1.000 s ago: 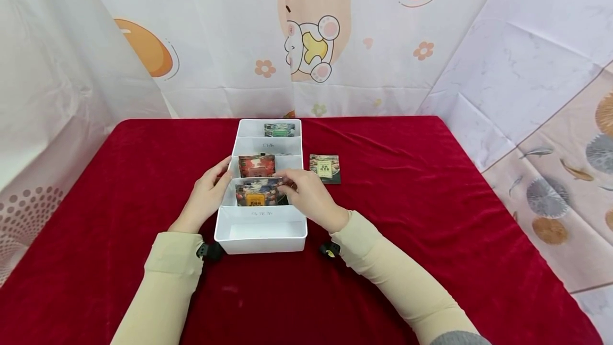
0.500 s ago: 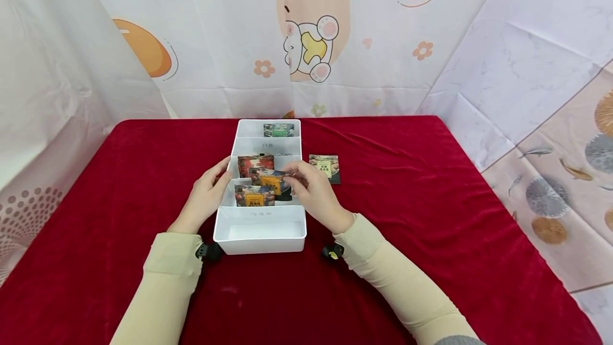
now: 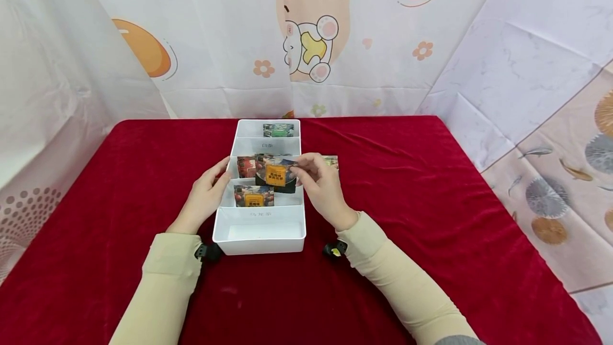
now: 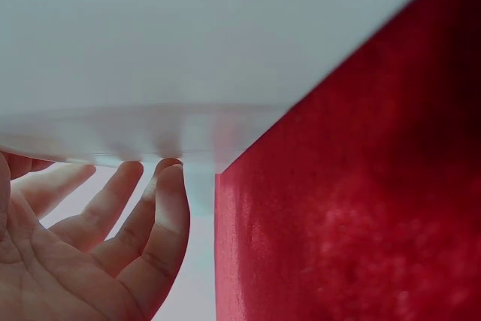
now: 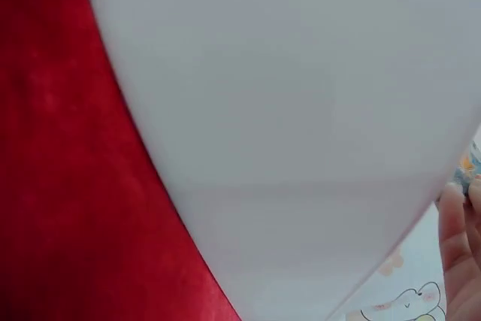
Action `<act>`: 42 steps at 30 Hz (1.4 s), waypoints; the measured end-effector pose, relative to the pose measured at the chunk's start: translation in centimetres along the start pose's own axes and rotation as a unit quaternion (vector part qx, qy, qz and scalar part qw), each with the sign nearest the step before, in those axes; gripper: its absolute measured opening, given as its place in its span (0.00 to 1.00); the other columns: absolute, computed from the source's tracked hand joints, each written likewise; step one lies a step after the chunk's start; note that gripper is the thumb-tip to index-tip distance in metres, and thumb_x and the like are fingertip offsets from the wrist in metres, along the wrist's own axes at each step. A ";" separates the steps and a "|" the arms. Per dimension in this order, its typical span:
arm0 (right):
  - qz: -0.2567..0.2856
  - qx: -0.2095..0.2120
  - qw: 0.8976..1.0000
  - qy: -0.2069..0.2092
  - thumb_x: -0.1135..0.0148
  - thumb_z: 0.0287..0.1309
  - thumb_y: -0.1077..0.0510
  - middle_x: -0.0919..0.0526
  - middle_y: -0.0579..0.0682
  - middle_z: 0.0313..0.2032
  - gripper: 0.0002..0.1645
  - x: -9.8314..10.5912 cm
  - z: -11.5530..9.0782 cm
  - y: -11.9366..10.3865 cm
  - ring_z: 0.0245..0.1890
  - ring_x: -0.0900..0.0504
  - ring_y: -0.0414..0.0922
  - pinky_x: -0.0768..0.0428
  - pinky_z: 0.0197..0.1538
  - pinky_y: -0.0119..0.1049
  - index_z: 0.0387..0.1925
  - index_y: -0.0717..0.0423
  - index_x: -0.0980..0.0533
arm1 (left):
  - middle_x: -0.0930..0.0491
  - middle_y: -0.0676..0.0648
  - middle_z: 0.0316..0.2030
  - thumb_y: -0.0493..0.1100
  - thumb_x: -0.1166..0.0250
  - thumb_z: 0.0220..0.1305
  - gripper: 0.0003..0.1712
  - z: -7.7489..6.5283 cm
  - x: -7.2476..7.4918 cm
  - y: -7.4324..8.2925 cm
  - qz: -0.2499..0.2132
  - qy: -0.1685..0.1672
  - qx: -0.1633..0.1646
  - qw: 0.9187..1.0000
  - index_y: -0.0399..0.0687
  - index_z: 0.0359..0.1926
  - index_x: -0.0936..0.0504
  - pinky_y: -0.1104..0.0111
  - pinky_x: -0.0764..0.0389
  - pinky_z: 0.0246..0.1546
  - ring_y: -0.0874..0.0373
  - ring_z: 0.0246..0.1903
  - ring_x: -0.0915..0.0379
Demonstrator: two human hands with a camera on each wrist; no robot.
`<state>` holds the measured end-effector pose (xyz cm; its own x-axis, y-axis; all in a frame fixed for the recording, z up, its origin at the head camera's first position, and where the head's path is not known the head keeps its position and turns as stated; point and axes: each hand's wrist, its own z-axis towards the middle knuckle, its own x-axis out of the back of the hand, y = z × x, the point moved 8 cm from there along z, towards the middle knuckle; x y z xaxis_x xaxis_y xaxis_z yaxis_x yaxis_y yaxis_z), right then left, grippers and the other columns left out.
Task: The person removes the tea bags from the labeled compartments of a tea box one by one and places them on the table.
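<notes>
A long white divided box [image 3: 261, 247] stands on the red cloth. My right hand [image 3: 324, 188] pinches the right edge of a dark tea sachet [image 3: 275, 174] with an orange label, held up over the middle of the box. A similar orange-labelled sachet [image 3: 254, 196] leans in the compartment below it. Behind the raised one, a red sachet [image 3: 245, 167] is partly hidden. My left hand [image 3: 207, 196] rests against the box's left side; in the left wrist view its fingertips [image 4: 171, 167] touch the white wall [image 4: 165, 35].
A green-labelled sachet [image 3: 279, 130] sits in the farthest compartment. Right of the box, a pale yellow-green sachet [image 3: 331, 162] lies on the red tablecloth [image 3: 407, 201], partly covered by my right hand. A printed white curtain [image 3: 215, 47] hangs behind the table.
My right hand has lifted the orange-labelled sachet up from its compartment and away toward the far side, uncovering the similar one there. The left hand stays at the box's side.
</notes>
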<state>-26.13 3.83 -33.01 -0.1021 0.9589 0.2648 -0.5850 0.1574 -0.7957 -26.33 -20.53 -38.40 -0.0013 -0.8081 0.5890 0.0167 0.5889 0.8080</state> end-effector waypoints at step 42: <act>0.191 -0.195 0.937 0.217 0.39 0.63 0.70 0.14 0.37 0.26 0.15 11.3 1.3 6.8 0.23 0.21 0.33 0.28 0.24 0.26 0.51 0.65 0.23 | 0.43 0.38 0.75 0.53 0.57 0.79 0.33 0.1 -0.2 -0.5 -0.009 -0.012 0.011 1.000 0.50 0.78 0.48 0.41 0.36 0.66 0.37 0.68 0.38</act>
<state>-32.28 15.38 -34.72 0.1421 0.9554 -0.2587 -0.2253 -0.2233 -0.9484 -26.42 -20.71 -38.91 -0.0250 -0.8179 0.5748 -0.0054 0.5751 0.8181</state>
